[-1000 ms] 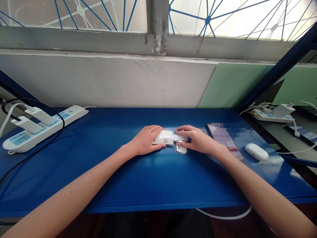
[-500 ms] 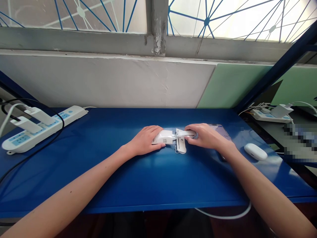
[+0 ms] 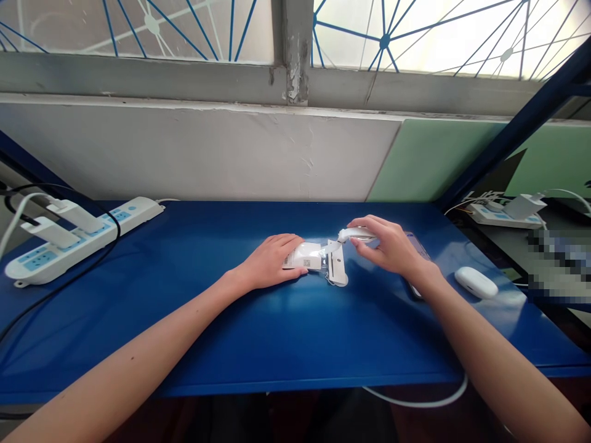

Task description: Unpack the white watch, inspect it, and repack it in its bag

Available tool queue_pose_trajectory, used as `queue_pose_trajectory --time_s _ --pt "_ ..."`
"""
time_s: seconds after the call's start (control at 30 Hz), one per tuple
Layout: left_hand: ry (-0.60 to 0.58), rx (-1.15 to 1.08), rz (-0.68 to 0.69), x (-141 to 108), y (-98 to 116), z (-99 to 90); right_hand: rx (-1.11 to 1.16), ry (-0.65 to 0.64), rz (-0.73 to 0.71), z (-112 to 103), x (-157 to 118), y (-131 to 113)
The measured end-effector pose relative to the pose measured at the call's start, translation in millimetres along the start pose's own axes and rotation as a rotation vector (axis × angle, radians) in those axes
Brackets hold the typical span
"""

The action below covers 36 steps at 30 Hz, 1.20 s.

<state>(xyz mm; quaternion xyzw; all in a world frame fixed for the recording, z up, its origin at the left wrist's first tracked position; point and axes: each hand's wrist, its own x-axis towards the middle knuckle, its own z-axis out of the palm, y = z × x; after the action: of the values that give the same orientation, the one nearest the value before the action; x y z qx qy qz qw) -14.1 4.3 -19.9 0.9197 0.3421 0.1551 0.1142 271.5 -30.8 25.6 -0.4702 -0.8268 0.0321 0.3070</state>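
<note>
My left hand (image 3: pixel 270 261) rests on the blue table (image 3: pixel 277 332) and presses down on a clear plastic packet (image 3: pixel 308 256) with a white label. The packet's open flap (image 3: pixel 336 268) lies to its right. My right hand (image 3: pixel 390 246) is raised slightly above the table just right of the packet, fingers pinched on a small white elongated object (image 3: pixel 354 234) that is clear of the packet's mouth.
A white power strip (image 3: pixel 78 237) with two plugged chargers and black and white cables lies at the left. A phone (image 3: pixel 415 249) lies partly under my right wrist, with a white oval case (image 3: pixel 477 282) beyond it. Another power strip (image 3: pixel 503 212) sits at the far right.
My right hand has pulled the small white object out of the packet, moving right and up. The left hand has stayed on the packet.
</note>
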Motion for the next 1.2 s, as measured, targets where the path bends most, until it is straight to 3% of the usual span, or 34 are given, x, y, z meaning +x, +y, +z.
queue_pose_trajectory --time_s 0.1,0.2,0.33,0.47,0.6,0.8,1.0,1.2 --pt "0.002 -0.006 -0.002 0 0 -0.5 0.193 0.152 0.07 0 1 -2" --pt "-0.003 -0.008 -0.004 -1 0 -1.5 0.554 0.27 0.211 0 3 1" --pt "-0.004 -0.02 -0.012 -1 1 -1.7 1.009 0.355 0.319 -1 6 8" --pt "0.007 -0.037 -0.059 1 9 2.2 1.182 0.384 0.414 2 10 9" --pt "0.003 -0.009 -0.086 2 17 6.4 1.185 0.292 0.508 8 14 4" --pt "-0.013 0.033 -0.086 2 18 7.5 1.36 -0.033 0.55 10 39 -19" --pt "0.042 0.028 -0.053 2 16 9.9 1.582 -0.088 0.616 30 63 -37" --pt "0.112 -0.06 -0.008 0 20 6.4 1.65 -0.243 0.654 57 53 -27"
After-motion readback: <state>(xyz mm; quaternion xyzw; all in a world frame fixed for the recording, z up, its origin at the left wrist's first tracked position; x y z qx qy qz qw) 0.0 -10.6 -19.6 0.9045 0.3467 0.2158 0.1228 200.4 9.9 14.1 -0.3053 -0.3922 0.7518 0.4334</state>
